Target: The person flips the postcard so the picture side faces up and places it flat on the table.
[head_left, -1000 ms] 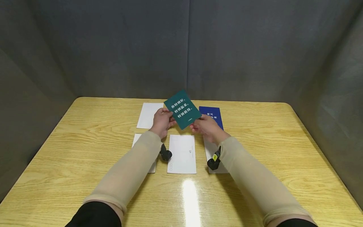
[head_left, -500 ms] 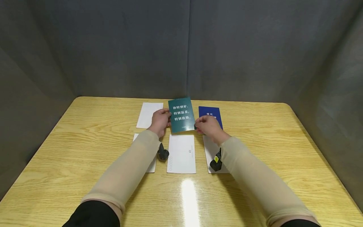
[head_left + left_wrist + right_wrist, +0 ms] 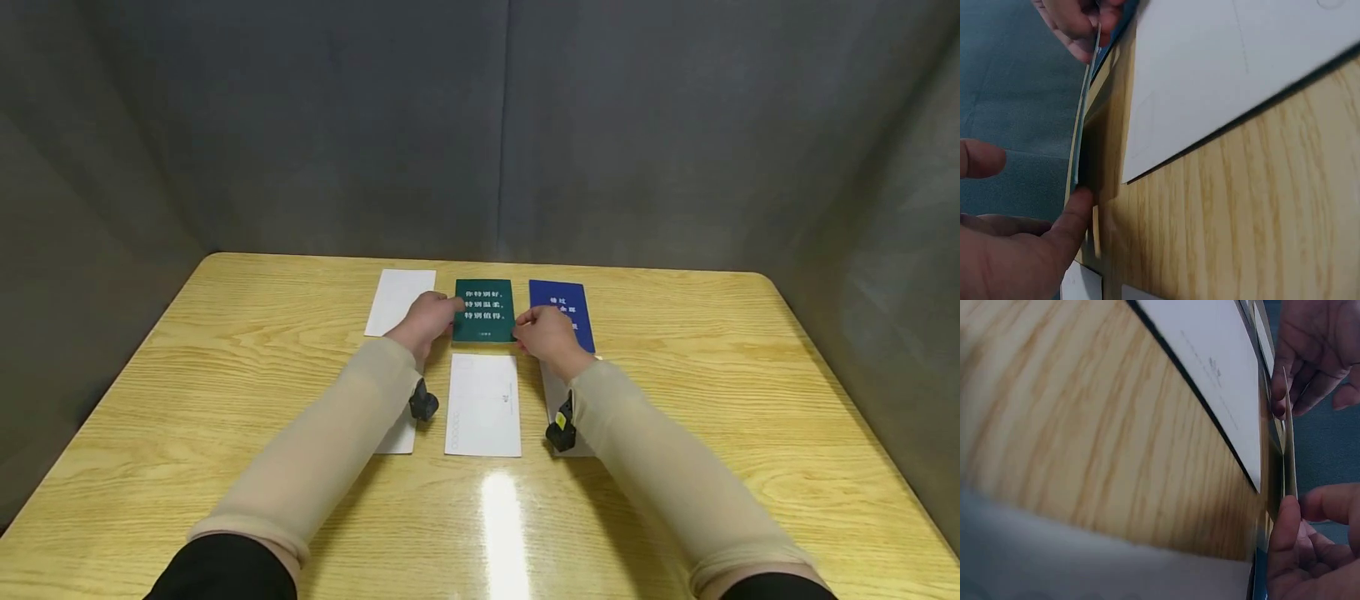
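A dark green postcard (image 3: 483, 329) with white writing is held low at the back middle of the table, writing side up. At its near right corner my right hand (image 3: 551, 337) pinches it between thumb and index finger; the right wrist view shows this grip on the thin card edge. My left hand (image 3: 429, 321) is at its left edge. In the left wrist view, a finger of that left hand (image 3: 1035, 250) touches the card's edge from below, and the thumb stands apart from it. Right beside lies a blue postcard (image 3: 555, 292), partly covered by my right hand.
A white card (image 3: 401, 292) lies at the back left of the wooden table (image 3: 225, 375). In the front row are a white postcard (image 3: 483, 408) in the middle and two others partly under my forearms. A grey curtain (image 3: 360, 133) stands behind the table.
The green postcard has turned from a slant to straight and come down towards the table. My right hand's grip shifted to its near right corner; my left thumb has come off it.
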`<state>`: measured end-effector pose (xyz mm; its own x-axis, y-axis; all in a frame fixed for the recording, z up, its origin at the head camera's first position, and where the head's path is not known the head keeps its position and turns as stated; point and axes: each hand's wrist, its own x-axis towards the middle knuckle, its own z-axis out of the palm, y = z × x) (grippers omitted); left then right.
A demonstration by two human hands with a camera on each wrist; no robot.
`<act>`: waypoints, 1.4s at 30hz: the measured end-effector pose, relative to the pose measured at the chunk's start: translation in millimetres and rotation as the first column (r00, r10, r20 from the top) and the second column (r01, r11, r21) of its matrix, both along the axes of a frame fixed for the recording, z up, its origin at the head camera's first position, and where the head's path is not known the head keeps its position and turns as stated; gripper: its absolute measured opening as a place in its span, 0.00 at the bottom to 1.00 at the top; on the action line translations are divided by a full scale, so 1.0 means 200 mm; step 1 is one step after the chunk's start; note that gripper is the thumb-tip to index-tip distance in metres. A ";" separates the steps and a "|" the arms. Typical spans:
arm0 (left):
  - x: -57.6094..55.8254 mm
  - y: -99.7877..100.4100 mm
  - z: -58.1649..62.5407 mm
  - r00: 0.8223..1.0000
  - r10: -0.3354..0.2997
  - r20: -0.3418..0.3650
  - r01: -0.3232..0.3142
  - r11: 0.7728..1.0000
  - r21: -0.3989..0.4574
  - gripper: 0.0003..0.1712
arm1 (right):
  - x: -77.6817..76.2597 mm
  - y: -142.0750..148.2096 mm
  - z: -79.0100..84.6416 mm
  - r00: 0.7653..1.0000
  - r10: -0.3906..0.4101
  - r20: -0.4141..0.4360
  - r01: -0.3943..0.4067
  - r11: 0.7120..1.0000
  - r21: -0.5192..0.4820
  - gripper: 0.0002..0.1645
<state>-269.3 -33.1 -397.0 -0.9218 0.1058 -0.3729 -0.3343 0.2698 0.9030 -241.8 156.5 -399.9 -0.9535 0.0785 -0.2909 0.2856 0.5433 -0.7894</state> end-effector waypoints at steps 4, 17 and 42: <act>0.01 -0.01 0.00 1.000 0.000 0.004 0.000 0.997 0.074 0.28 | -0.02 -0.02 -0.01 1.000 -0.015 0.011 0.015 1.000 0.026 0.11; 0.03 0.01 0.00 0.999 -0.032 -0.001 0.032 0.997 0.077 0.32 | -0.04 -0.05 0.00 1.000 0.022 0.018 -0.025 0.986 0.167 0.12; 0.07 0.04 0.05 0.989 -0.144 0.026 0.146 0.984 -0.104 0.39 | -0.07 -0.09 0.00 0.989 0.144 -0.029 -0.121 0.912 0.391 0.14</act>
<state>-255.2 -24.6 -386.3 -0.8925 0.1975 -0.4056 -0.3008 0.4096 0.8613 -255.7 137.9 -399.1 -0.9768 0.0462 -0.2093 0.1515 0.8393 -0.5221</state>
